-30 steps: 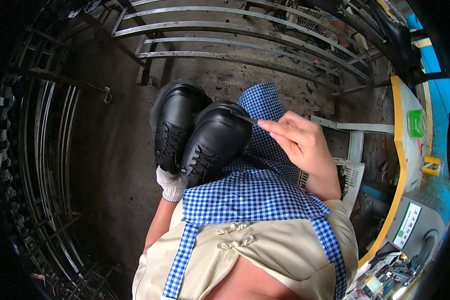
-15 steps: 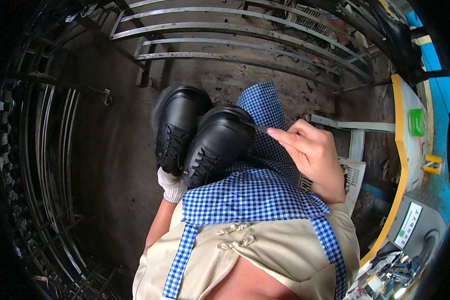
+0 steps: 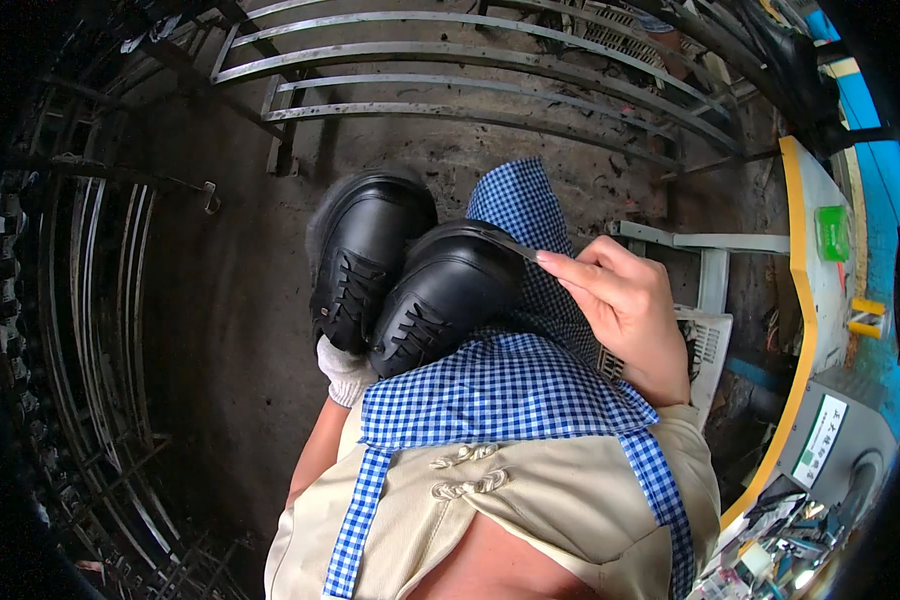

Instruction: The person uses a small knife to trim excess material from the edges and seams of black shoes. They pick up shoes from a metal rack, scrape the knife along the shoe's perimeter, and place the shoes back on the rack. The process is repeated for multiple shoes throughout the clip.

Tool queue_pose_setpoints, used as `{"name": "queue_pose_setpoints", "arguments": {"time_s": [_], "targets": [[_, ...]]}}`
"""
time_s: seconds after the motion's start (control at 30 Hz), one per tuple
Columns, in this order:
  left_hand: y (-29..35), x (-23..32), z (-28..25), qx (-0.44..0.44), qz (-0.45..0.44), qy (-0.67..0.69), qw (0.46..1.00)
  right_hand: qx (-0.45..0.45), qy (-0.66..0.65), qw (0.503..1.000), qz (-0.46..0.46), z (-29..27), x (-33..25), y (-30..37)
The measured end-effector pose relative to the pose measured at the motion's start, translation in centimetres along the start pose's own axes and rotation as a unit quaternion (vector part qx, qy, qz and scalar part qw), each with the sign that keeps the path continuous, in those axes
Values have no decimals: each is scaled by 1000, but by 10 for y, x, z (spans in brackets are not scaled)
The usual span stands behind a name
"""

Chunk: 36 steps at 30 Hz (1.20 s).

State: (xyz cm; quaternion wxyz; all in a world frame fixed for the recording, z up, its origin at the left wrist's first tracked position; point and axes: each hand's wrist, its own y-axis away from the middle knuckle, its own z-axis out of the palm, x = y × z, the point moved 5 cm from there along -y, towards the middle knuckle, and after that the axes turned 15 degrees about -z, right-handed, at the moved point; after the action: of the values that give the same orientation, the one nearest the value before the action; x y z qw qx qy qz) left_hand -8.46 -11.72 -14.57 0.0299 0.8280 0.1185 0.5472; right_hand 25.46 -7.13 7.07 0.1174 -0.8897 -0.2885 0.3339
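Two black lace-up shoes lie side by side over my lap, toes pointing away: a left shoe (image 3: 375, 235) and a right shoe (image 3: 455, 290). My left hand (image 3: 344, 372), in a white knitted glove, holds the left shoe around its heel; its fingers are hidden behind the shoe. My bare right hand (image 3: 625, 305) pinches a thin, flat, dark blade-like tool (image 3: 517, 246) between thumb and forefinger. The tool's far end lies along the right shoe's toe edge, where its tip is hard to make out.
A metal-barred rack (image 3: 480, 55) stands ahead; another dark rack (image 3: 95, 330) is at left. At right is a white workbench with a yellow edge (image 3: 797, 250), bearing a green box (image 3: 831, 234) and a grey machine (image 3: 840, 430). A blue checked apron (image 3: 510, 395) covers my lap.
Both shoes have shifted slightly to the right. The blade-like tool has moved along the right shoe's toe edge, while my right hand stays almost in place.
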Motion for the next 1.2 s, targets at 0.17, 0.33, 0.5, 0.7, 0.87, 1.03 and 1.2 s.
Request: {"name": "queue_pose_setpoints", "arguments": {"time_s": [0.17, 0.33, 0.5, 0.7, 0.87, 1.03, 1.2], "targets": [[3, 2, -2, 5, -6, 15, 1000, -22, -30, 999, 11, -2, 4, 12], [-12, 30, -4, 5, -21, 83, 996, 81, -139, 987, 19, 10, 29, 18], [-44, 52, 3, 33, -83, 226, 970, -14, -257, 966, 22, 55, 19, 18], [-66, 130, 81, -79, -257, 186, 945, -8, -349, 937, -6, 84, -4, 7], [-64, 112, 150, -136, -121, -52, 982, 72, 1, 996, 60, 65, 24, 15], [-26, 99, 200, -215, -98, -273, 933, -106, 97, 974, 177, 83, 63, 37], [-17, 140, 194, -431, -103, 1, 897, -124, 103, 955, 250, 70, 86, 48]]}}
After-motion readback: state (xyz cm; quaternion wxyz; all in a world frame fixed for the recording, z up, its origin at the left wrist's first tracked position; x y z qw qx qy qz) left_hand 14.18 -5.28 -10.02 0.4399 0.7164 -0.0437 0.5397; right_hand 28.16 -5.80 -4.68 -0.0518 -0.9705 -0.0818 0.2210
